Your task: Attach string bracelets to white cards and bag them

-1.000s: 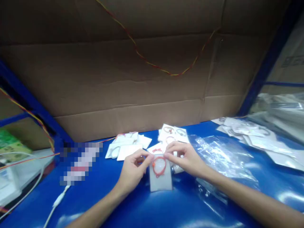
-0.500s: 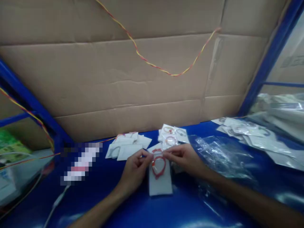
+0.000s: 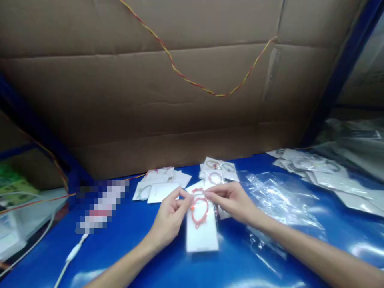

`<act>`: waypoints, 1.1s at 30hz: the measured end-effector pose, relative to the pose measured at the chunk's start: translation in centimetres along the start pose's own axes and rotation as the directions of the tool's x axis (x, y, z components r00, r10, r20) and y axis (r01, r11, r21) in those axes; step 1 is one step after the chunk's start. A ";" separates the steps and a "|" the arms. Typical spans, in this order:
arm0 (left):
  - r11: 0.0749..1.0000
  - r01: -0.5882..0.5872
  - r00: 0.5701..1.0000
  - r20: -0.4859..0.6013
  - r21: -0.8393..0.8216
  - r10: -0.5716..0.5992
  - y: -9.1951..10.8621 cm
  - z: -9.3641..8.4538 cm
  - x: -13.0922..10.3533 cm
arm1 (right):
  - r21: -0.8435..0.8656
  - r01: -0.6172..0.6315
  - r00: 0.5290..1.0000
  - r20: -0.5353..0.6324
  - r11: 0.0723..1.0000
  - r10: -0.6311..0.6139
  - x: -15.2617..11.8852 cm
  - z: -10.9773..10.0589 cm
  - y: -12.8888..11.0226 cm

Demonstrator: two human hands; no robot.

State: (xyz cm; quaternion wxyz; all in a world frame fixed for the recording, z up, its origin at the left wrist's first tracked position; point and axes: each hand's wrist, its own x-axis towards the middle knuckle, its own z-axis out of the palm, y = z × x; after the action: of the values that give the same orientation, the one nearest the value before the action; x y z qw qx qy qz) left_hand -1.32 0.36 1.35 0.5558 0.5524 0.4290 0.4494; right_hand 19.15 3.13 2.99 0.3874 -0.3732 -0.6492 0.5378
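White card [image 3: 202, 238] with red bracelet [image 3: 199, 212] is pinched at its top (fingertips closed) by left hand [image 3: 173, 210] and right hand [image 3: 232, 200].

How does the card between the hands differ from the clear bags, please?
The held card is flat and white; the clear bags are crumpled and see-through. The held card bears a red bracelet; the clear bags show none. The left hand and right hand pinch the held card, while the clear bags lie on the blue table.
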 end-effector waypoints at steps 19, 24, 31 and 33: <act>0.998 -0.042 0.999 0.000 0.045 0.042 0.4 -0.2 -0.2 | 0.100 -0.091 0.995 0.044 0.991 0.087 -0.2 0.2 0.0; 0.995 -0.049 0.972 -0.227 0.084 0.067 0.5 -0.6 0.3 | 0.166 -0.105 0.988 0.131 0.980 0.084 -0.2 -0.3 -0.4; 0.990 -0.058 0.950 -0.298 0.130 0.095 0.2 -0.9 0.4 | -0.030 0.033 0.980 0.198 0.999 -0.026 -0.4 -0.2 0.5; 0.984 -0.061 0.947 -0.300 0.170 0.111 0.2 -1.1 0.4 | -0.111 0.084 0.984 0.165 0.990 -0.065 -0.3 -0.1 0.7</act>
State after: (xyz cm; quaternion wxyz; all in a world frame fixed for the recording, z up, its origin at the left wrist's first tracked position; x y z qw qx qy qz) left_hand -2.30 1.03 1.54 0.4161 0.5361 0.5203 0.5184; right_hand 19.44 2.99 2.24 0.3309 -0.3262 -0.7222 0.5124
